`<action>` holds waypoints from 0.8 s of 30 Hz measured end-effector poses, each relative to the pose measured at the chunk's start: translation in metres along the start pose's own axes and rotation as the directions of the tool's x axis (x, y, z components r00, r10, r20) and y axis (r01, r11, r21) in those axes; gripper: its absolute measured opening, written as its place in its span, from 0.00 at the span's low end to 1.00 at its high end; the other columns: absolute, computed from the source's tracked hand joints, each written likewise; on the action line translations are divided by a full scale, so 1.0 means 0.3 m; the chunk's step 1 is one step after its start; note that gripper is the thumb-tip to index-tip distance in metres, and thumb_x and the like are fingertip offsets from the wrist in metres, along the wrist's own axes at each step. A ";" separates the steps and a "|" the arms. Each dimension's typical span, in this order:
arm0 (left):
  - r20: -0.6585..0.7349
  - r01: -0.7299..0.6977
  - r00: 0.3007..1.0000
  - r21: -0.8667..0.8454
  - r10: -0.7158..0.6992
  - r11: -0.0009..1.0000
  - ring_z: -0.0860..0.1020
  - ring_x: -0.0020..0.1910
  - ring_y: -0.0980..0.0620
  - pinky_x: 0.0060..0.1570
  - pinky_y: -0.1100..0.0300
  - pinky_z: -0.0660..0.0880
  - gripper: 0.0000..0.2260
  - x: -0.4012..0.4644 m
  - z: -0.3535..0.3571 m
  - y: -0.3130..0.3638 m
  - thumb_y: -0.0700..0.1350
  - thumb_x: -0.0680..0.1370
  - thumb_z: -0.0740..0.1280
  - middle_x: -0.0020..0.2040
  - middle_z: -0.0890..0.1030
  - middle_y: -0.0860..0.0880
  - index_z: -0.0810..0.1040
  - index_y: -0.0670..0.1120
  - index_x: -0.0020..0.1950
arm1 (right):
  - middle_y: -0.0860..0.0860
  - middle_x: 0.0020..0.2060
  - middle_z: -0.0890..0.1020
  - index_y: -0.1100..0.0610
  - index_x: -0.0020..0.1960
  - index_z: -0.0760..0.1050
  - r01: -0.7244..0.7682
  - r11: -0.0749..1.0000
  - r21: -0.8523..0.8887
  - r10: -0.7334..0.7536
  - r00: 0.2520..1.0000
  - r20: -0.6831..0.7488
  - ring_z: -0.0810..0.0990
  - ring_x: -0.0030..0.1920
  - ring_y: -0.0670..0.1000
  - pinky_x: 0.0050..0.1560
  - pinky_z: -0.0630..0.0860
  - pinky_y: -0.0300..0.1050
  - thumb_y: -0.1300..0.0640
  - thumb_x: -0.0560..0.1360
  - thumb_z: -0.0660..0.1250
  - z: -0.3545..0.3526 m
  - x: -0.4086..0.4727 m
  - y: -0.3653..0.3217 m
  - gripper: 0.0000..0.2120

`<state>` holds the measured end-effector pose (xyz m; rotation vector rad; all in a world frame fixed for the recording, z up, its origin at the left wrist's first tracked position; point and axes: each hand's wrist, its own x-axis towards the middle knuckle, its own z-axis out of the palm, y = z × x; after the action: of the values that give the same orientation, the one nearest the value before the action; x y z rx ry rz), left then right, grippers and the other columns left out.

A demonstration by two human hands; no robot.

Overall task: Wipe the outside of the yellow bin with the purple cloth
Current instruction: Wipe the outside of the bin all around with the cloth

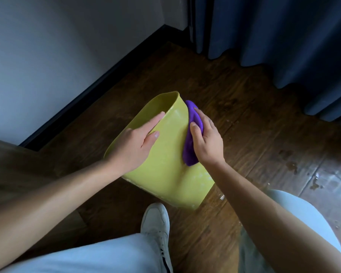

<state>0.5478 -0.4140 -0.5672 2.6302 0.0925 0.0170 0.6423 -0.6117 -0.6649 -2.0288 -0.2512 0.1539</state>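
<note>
The yellow bin (166, 166) lies tipped on its side on the wooden floor, its open mouth pointing away toward the wall. My left hand (135, 142) rests flat on the bin's upper side, fingers spread toward the rim. My right hand (207, 140) presses the purple cloth (191, 134) against the bin's right outer wall, fingers curled over the bunched cloth. Part of the cloth is hidden under that hand.
A white shoe (156, 223) and light trouser legs sit just below the bin. Water drops (315, 182) lie on the floor at the right. Dark blue curtains (283, 36) hang at the back right; a white wall with dark skirting (98, 85) runs along the left.
</note>
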 end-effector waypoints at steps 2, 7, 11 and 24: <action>0.000 0.037 0.999 -0.034 -0.037 0.999 0.61 0.22 0.54 0.23 0.54 0.57 0.23 -0.009 0.005 -0.006 0.50 0.86 0.59 0.25 0.65 0.51 0.61 0.59 0.81 | 0.46 0.73 0.74 0.42 0.78 0.66 -0.071 0.997 0.013 0.071 0.997 0.009 0.73 0.71 0.51 0.71 0.71 0.57 0.41 0.82 0.54 -0.004 -0.009 0.035 0.24; 0.004 0.122 0.993 -0.120 -0.122 0.985 0.64 0.25 0.51 0.26 0.55 0.57 0.23 -0.010 -0.004 -0.015 0.49 0.86 0.60 0.28 0.69 0.44 0.63 0.60 0.81 | 0.50 0.72 0.76 0.43 0.77 0.66 -0.250 0.967 -0.041 0.251 0.967 0.041 0.76 0.67 0.55 0.68 0.73 0.56 0.40 0.82 0.52 -0.011 -0.028 0.107 0.25; 0.017 0.156 0.988 -0.167 -0.155 0.974 0.64 0.25 0.47 0.26 0.55 0.58 0.22 -0.008 -0.011 -0.014 0.49 0.86 0.60 0.29 0.70 0.41 0.64 0.60 0.81 | 0.53 0.71 0.75 0.45 0.78 0.63 -0.375 0.926 -0.046 0.377 0.925 0.047 0.76 0.64 0.57 0.58 0.74 0.52 0.38 0.83 0.50 -0.011 -0.036 0.146 0.25; 0.008 0.217 0.976 -0.188 -0.220 0.958 0.61 0.24 0.56 0.27 0.55 0.60 0.22 -0.002 -0.030 -0.039 0.50 0.86 0.59 0.30 0.71 0.44 0.64 0.63 0.80 | 0.58 0.66 0.76 0.50 0.77 0.65 -0.688 0.724 -0.044 0.689 0.724 0.028 0.78 0.59 0.60 0.61 0.76 0.56 0.44 0.85 0.56 -0.070 -0.030 0.259 0.23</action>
<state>0.5462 -0.3996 -0.5652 2.4177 0.3681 -0.0322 0.6467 -0.6661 -0.7246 -2.0605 0.5074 0.6658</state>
